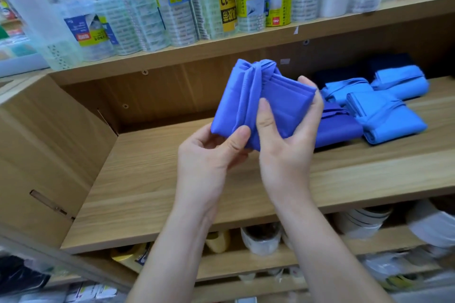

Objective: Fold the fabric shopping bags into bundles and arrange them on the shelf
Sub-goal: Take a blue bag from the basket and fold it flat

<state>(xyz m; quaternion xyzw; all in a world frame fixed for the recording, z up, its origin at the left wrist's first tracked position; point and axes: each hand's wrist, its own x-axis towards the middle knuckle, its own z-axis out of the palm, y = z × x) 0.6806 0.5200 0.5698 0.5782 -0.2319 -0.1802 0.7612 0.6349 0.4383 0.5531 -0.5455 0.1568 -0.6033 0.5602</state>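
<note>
The held bundle (261,101) hangs over the middle shelf (160,179), left hand (209,155) at its 7 o'clock, right hand (288,145) at its 5 o'clock. Finished bundles (384,115) lie on that shelf at 3 o'clock — overlapping one another. Tape packs (172,7) stand on the upper shelf (344,24) at 12 o'clock.

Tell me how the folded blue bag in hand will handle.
The blue bundle looks soft, creased under the left hand and right hand. Probably light: thin fabric. Its wrapped strap may loosen; being flat, it shouldn't roll.

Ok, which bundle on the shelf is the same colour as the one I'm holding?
The flat violet-blue bundle nearest your right hand; the rest are light blue or navy.
</note>
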